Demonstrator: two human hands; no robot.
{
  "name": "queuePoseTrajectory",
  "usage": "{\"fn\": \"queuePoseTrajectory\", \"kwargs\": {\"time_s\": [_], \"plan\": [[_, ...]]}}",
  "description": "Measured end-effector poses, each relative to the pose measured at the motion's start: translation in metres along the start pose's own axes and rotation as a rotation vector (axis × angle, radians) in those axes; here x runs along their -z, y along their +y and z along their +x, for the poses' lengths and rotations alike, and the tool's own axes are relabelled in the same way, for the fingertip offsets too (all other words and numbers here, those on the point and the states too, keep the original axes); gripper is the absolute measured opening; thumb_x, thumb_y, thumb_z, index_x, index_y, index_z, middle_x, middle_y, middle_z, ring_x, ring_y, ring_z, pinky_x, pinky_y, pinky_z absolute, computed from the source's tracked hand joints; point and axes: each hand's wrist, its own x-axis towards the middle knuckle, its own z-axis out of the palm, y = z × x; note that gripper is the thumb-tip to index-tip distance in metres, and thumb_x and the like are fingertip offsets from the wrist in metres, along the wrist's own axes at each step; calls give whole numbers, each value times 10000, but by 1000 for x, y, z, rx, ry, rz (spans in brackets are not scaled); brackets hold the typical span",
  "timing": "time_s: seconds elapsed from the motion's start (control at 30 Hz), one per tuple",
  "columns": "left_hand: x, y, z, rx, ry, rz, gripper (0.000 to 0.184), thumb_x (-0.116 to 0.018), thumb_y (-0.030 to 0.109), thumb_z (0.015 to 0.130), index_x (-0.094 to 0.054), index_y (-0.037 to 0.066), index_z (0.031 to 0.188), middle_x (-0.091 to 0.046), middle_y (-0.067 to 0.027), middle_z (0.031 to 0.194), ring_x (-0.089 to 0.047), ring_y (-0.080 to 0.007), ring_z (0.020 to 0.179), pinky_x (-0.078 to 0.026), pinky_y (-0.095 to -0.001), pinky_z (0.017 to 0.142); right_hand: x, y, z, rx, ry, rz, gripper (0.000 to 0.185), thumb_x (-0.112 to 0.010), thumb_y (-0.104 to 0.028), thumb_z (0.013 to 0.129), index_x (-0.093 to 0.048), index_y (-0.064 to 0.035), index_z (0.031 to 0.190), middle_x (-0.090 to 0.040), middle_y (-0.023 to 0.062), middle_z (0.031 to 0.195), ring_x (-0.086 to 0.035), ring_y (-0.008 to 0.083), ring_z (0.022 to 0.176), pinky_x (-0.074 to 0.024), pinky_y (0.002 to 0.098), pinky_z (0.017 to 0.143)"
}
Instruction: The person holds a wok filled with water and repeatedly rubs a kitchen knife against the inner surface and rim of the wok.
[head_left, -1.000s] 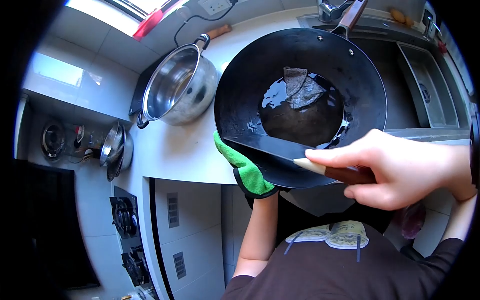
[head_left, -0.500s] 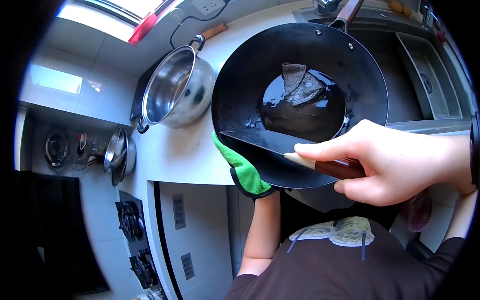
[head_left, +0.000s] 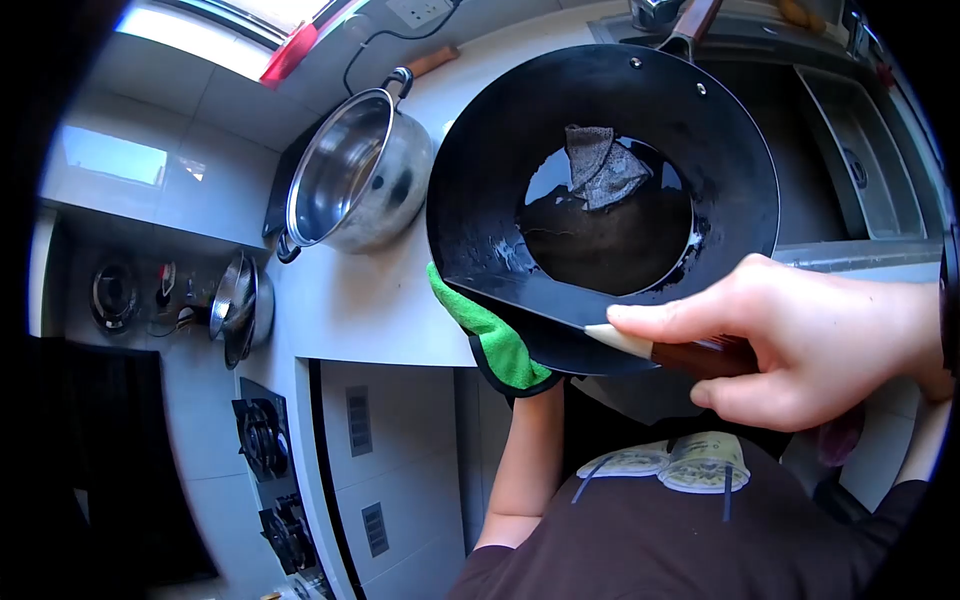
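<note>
A large black wok (head_left: 480, 160) sits tilted in front of me, dark water (head_left: 590, 250) pooled in its base. In that water lies a folded grey cloth (head_left: 605, 170). My right hand (head_left: 790, 340) is closed round the brown wooden handle of a kitchen knife (head_left: 530, 300), thumb pressed along the pale collar. The broad dark blade lies inside the wok, along its near wall. At the wok's near left rim, a green cloth (head_left: 500, 350) with black edging covers my left hand (head_left: 535, 392). It appears to grip the rim through the cloth; its fingers are hidden.
A steel pot (head_left: 385, 200) stands on the white counter (head_left: 400, 320) to the left. Behind the wok at the right is a sink with a grey basin insert (head_left: 860, 170). A tap (head_left: 655, 12) is near the wok's long handle. Steel bowls (head_left: 240, 300) stand farther left.
My right hand and the knife have moved a little right and towards me, the blade sitting lower on the wok wall. The water has shifted slightly. The left hand stays at the rim.
</note>
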Motion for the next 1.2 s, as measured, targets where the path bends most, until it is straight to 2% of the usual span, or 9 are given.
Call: {"fn": "queuePoseTrajectory", "kwargs": {"time_s": [0.13,0.2,0.27,0.43,0.7,0.8,0.87,1.03,1.2], "plan": [[2,1,-2,9,-9,-4,587,-524,311,1036,-347,4,1504,-519,-144,1436,-552,-261,1254,-453,-392,1075,3,7,24,8,84,-42,635,-582,41,838,-462,48,1462,-698,152,956,-650,164,807,-524,291,760],[1,-1,1,5,-4,-1,589,-524,313,1036,-345,4,1505,-517,-144,1438,-550,-261,1257,-451,-392,1077,1,9,17,96,70,-26,639,-585,39,847,-460,29,1474,-699,158,963,-656,170,795,-526,295,751],[0,-2,1,1,0,-3,591,-524,314,1036,-343,5,1506,-515,-144,1440,-549,-261,1259,-450,-392,1078,1,-1,0,-13,-1,-19,650,-596,34,860,-453,-3,1492,-681,139,899,-645,172,737,-524,302,714],[-1,-4,2,8,-7,-6,596,-522,318,1036,-338,6,1508,-511,-144,1444,-544,-262,1264,-446,-393,1081,5,-1,16,-2,8,-94,661,-595,40,860,-433,0,1500,-641,123,822,-637,166,698,-510,310,673],[-1,-6,2,11,-7,-9,603,-521,324,1036,-330,7,1513,-503,-144,1451,-537,-262,1272,-440,-394,1087,0,2,17,0,28,-48,652,-585,51,834,-460,21,1473,-673,154,877,-671,201,747,-523,322,701],[-2,-7,4,1,-2,-12,606,-520,326,1036,-327,8,1514,-500,-144,1454,-535,-262,1276,-437,-395,1089,-5,4,10,43,50,-75,643,-585,44,846,-460,11,1477,-668,148,854,-666,187,733,-525,320,699],[-2,-8,5,-6,2,-11,608,-520,327,1036,-325,8,1516,-499,-144,1456,-533,-263,1278,-436,-395,1090,-1,-3,0,-27,-46,-50,635,-588,20,877,-448,-18,1495,-647,108,804,-638,162,669,-518,315,669],[-1,-5,3,-6,4,-18,613,-519,331,1036,-320,9,1518,-494,-144,1460,-528,-263,1283,-432,-396,1094,-1,4,22,39,59,-91,636,-600,24,869,-456,-11,1488,-644,110,800,-642,150,717,-508,297,671],[-3,-7,4,-10,10,-10,618,-517,334,1036,-315,10,1521,-489,-144,1464,-524,-263,1288,-428,-397,1097,-2,-9,-2,-38,-32,-54,638,-596,32,872,-450,-6,1492,-670,124,869,-657,155,742,-517,299,696]]}}
